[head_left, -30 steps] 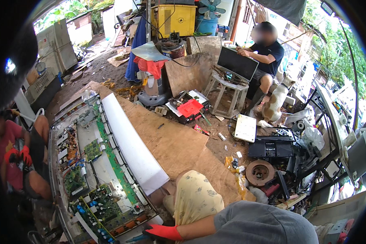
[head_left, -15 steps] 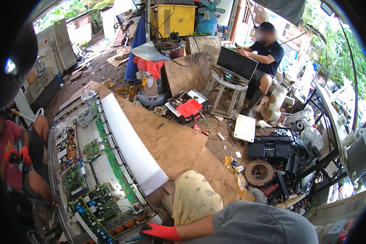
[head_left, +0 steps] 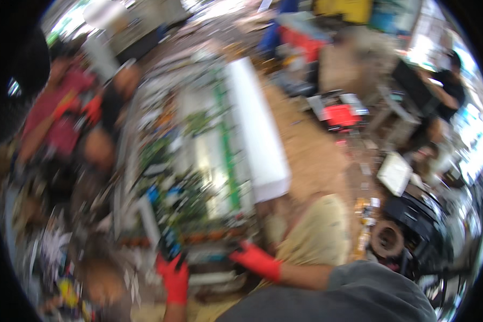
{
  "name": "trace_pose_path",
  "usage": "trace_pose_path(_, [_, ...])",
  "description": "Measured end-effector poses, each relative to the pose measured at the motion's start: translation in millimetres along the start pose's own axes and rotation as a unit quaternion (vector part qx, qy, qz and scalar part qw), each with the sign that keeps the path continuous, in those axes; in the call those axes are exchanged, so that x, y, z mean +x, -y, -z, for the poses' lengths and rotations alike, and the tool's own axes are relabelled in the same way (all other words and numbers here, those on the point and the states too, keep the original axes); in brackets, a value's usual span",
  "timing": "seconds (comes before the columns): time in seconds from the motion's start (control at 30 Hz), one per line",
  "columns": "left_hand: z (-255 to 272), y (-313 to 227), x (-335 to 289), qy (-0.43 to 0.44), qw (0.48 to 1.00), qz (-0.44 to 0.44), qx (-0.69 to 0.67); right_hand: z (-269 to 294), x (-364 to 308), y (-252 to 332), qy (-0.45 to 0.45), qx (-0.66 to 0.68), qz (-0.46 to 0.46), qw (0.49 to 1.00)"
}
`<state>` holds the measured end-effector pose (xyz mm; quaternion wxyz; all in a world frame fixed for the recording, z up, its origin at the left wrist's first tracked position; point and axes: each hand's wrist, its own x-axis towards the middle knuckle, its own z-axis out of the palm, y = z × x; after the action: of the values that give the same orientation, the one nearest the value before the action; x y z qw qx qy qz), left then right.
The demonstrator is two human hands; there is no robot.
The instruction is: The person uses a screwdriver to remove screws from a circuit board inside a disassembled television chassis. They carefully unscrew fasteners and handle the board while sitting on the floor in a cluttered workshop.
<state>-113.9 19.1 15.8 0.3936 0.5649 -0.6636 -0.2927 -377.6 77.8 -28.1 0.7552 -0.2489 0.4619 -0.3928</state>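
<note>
A large opened flat-screen TV panel (head_left: 236, 177) lies in front of me, its back exposed with green circuit boards (head_left: 158, 153) and a long green strip along the right side. At its near edge my left hand (head_left: 173, 276), in a red glove with dark fingertips, reaches up with fingers apart beside a dark and blue part (head_left: 170, 241). To the right, my right hand (head_left: 256, 261), gloved alike, is closed near the panel's corner. A thin teal tool (head_left: 216, 258) shows by its fingertips, smeared by motion; its exact kind is unclear.
A long white panel (head_left: 260, 134) lies along the right side, beside a brown board (head_left: 308, 139). At left sits a person in a red shirt (head_left: 53, 123) with red gloves. Another person (head_left: 448, 96) works far right. A rusty disc (head_left: 387, 239) and scrap lie at right.
The view has swung left and blurred, so the scene sits further right. My left hand has come into view at the panel's near edge. My right hand now shows more fully there.
</note>
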Motion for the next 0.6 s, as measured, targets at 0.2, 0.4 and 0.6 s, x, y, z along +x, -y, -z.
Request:
trace_pose_path(0.2, [12.7,19.7,-13.4,0.000,0.986,-0.018,0.164,-2.1,7.5,-7.7,0.005,-0.009,0.024,1.000])
trace_pose_path(0.4, [47.0,26.0,-17.5,-0.036,0.992,0.101,-0.073,-27.2,9.0,-23.9,-0.044,-0.119,0.194,0.973])
trace_pose_path(0.6, [53.4,33.7,-10.1,-0.007,0.984,-0.005,0.179,-14.6,11.6,-5.7,-0.006,-0.254,0.024,0.967])
